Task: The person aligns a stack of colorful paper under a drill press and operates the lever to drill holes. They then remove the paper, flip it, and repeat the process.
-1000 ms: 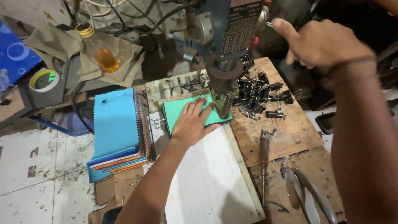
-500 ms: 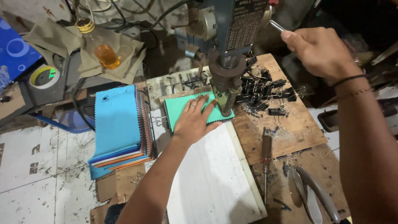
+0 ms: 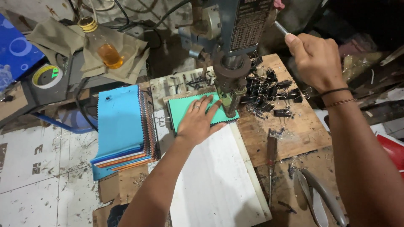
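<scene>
With the left hand [image 3: 198, 122] pressed flat, fingers apart, on the green swatch stack [image 3: 185, 112] under the drill bit [image 3: 232, 105] on the wooden surface [image 3: 290, 130], the right hand [image 3: 315, 61], its grip clamped on the feed lever [image 3: 281, 28], should pull evenly, keeping fingertips off the bit.

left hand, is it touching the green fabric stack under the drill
Touching. The head view shows the left hand pressed flat on the green fabric stack, its fingers spread across it beside the drill bit.
</scene>
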